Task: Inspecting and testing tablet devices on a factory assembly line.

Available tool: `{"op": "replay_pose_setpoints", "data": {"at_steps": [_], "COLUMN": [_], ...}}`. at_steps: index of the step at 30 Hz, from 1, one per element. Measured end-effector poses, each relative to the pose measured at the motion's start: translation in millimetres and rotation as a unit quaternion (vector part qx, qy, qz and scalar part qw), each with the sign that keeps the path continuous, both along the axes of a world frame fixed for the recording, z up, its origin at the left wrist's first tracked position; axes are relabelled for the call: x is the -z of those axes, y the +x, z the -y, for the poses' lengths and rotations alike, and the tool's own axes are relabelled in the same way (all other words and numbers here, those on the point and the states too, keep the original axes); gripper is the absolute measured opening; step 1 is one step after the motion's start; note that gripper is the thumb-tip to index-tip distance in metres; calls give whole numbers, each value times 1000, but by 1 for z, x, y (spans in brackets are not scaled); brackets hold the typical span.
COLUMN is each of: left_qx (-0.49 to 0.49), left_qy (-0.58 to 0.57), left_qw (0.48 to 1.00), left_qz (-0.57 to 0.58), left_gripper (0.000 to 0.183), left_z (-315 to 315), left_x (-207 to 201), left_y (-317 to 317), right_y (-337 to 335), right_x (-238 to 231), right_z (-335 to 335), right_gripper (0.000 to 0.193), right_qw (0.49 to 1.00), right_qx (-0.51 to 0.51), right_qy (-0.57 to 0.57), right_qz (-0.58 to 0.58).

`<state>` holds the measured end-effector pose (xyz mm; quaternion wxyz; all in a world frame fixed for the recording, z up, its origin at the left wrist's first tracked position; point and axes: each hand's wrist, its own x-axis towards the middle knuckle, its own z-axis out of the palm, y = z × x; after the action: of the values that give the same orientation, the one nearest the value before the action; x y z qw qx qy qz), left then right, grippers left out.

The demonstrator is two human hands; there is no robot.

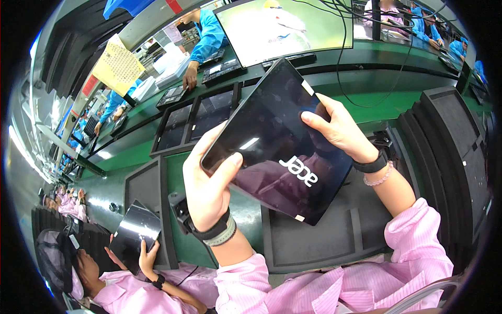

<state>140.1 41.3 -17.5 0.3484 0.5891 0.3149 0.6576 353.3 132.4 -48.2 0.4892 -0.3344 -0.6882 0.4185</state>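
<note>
A glossy black screen panel [272, 131] hangs tilted in front of me, held in both hands above the bench. White lettering shows upside down on its lit-up or reflecting face, and small pale tabs stick to two of its edges. My left hand [209, 180] is closed on the left edge, thumb on the face and fingers behind. Over at the upper right edge, my right hand [340, 128] grips the panel the same way. The fingers behind the panel are hidden. Below it lies a black foam tray [308, 243] with raised dividers.
To the right stands a stack of black trays [444, 136]. Beyond my left hand, another tray [191, 118] holds dark panels. Loose cables [341, 63] dangle before a lit monitor [293, 31]. A co-worker in pink at left holds a similar panel [135, 235]; a blue-sleeved arm [209, 36] reaches across the far bench.
</note>
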Motion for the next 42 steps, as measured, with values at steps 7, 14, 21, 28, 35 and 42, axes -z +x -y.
{"op": "replay_pose_setpoints", "data": {"at_steps": [7,14,21,28,35,42], "left_qx": [1,69,7,-100,-89,-123], "left_qy": [101,115,150,75,76,33], "left_qw": [995,991,983,983,978,961], "left_qz": [-23,-19,-107,-131,-171,-246], "left_gripper": [40,21,33,27,26,9], "left_z": [4,10,17,24,23,21], "left_x": [2,7,5,-1,-3,-7], "left_y": [6,0,16,25,19,17], "right_y": [12,48,53,59,62,65], "right_x": [-1,4,7,11,10,8], "right_z": [7,-15,-22,-29,-29,-29], "right_gripper": [23,17,17,21,22,20], "right_qw": [986,982,988,994,992,992], "right_qx": [-10,8,-6,3,-1,2], "right_qy": [39,84,40,53,63,60], "right_qz": [-159,-169,-149,-100,-107,-108]}}
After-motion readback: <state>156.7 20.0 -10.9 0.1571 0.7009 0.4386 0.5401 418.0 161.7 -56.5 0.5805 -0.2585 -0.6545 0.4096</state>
